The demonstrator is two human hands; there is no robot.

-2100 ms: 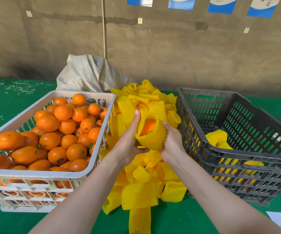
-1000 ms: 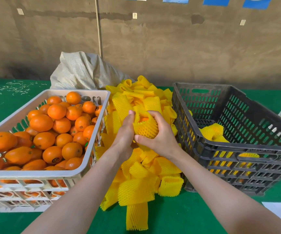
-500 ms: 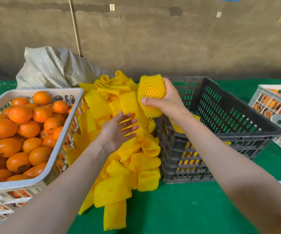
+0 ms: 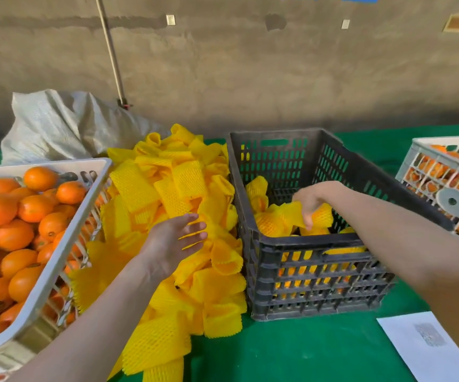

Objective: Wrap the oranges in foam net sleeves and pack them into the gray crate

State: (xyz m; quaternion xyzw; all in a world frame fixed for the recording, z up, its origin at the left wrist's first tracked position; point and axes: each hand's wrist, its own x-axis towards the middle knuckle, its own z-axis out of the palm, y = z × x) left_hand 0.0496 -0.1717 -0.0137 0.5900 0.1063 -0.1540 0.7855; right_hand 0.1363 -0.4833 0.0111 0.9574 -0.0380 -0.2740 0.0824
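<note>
1. the wrapped orange [image 4: 322,216] sits low inside the gray crate [image 4: 305,245], with the right hand [image 4: 309,201] curling its fingers round it.
2. the step looks like setting it down.
3. the left hand [image 4: 174,239], fingers straight and empty, is over the foam net sleeves [image 4: 184,177].
4. next: release, then pinch one sleeve and fetch a bare orange [image 4: 33,208].

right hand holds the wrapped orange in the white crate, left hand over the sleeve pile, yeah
No: in the head view the right hand holds the wrapped orange in the gray crate, not white. The left hand is over the sleeve pile.
</note>
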